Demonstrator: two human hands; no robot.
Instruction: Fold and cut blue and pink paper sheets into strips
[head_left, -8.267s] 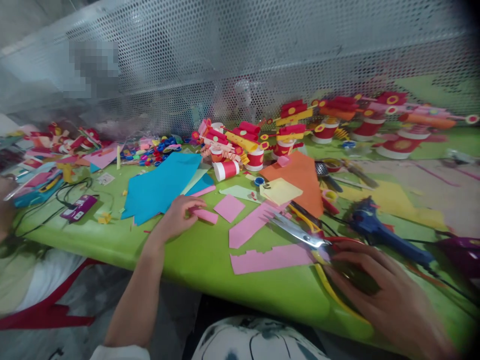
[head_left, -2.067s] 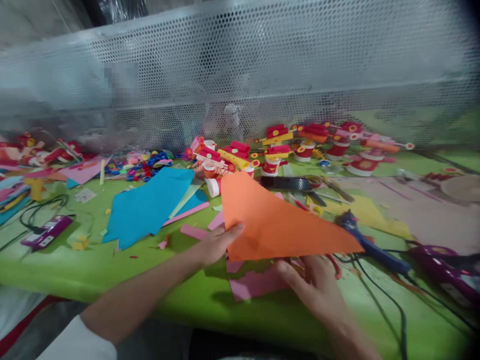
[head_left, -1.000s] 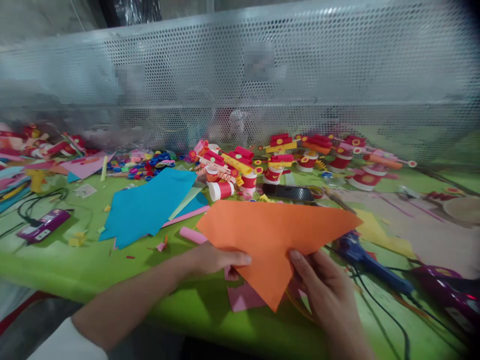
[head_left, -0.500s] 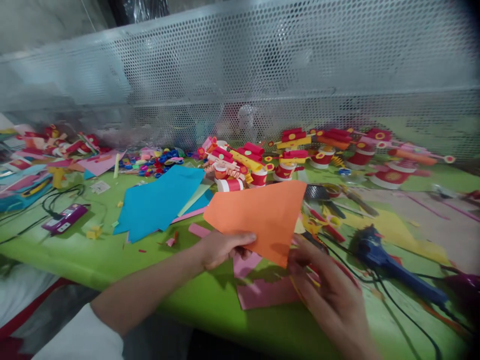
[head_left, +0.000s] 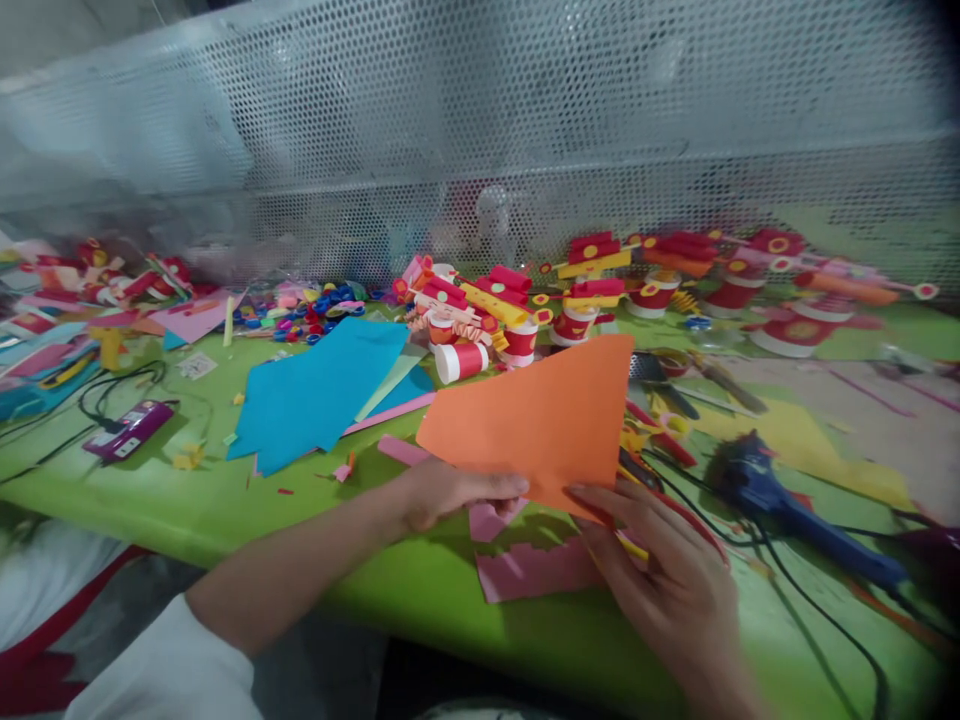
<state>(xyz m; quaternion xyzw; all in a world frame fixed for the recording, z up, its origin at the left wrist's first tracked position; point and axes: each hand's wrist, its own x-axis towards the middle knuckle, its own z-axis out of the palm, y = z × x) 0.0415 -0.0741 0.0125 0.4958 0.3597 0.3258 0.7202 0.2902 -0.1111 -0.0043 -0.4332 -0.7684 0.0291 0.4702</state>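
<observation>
A sheet of orange paper is held up above the near part of the table. My left hand grips its lower edge, thumb on top and fingers underneath. At the lower right corner my right hand pinches the same sheet between thumb and fingers. Something with red and yellow edges shows beside and behind the right hand; its kind is mostly hidden. Beneath the hands lie pink paper offcuts, one with a jagged edge.
Blue paper sheets lie left of centre. A row of red and yellow paper-and-cup models stands before a perforated metal screen. At right rests a blue glue gun with cables; a purple power strip is at left.
My right hand has closed on the lower right corner of the orange paper. The sheet has shifted slightly right and its right end has risen in view.
</observation>
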